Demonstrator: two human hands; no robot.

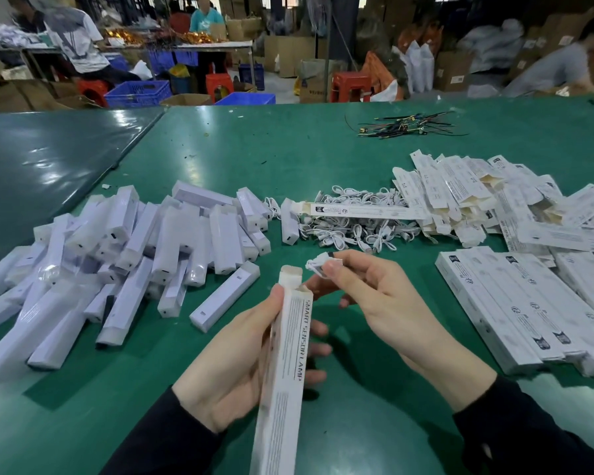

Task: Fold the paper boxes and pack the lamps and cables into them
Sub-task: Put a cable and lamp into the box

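Observation:
My left hand point(230, 365) grips a long white paper box point(283, 382) printed "SMART SENSOR LAMP", held upright with its top flap point(290, 274) open. My right hand point(374, 299) pinches a small coiled white cable point(319, 264) just above and to the right of the box's open end. A heap of white lamps point(134, 248) lies on the left of the green table. A pile of white cables point(354, 221) sits in the middle. Unfolded flat boxes point(477, 197) are heaped at the right.
Closed packed boxes point(528, 310) are stacked at the right. One long box point(364, 211) lies across the cable pile. Dark wire ties point(405, 126) lie at the far side. The green table point(220, 149) meets a second table on the left. People work behind.

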